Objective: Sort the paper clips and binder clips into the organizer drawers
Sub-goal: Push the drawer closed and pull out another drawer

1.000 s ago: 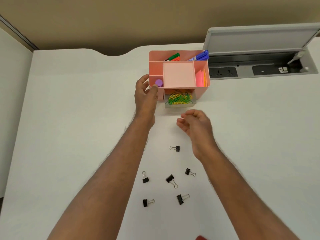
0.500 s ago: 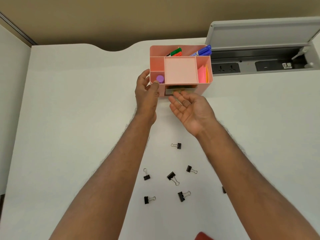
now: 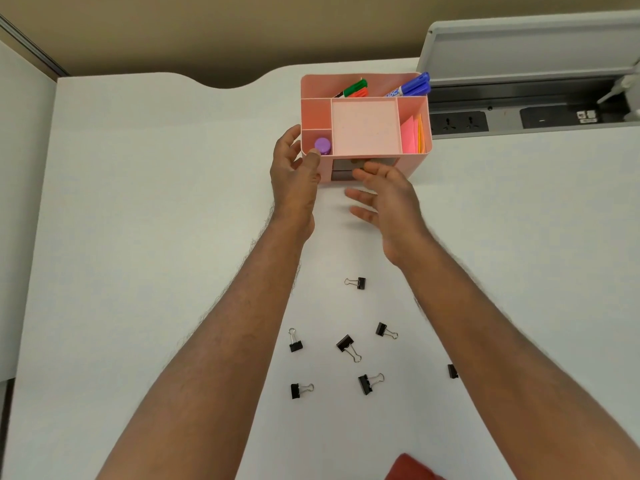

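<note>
A pink desk organizer stands at the far middle of the white table. Its two grey front drawers are pushed in; no paper clips show. My left hand grips the organizer's left front corner, thumb on the rim. My right hand is empty, with its fingers spread at the drawer fronts and fingertips touching them. Several black binder clips lie scattered on the table between my forearms, and one peeks out beside my right forearm.
The organizer's top holds markers, a purple-capped item and sticky notes. An open power-socket hatch is set into the table at the far right. A red object shows at the bottom edge.
The drawer full of coloured paper clips was pushed shut by my right hand, which now rests at the drawer fronts. My left hand kept its hold on the organizer.
</note>
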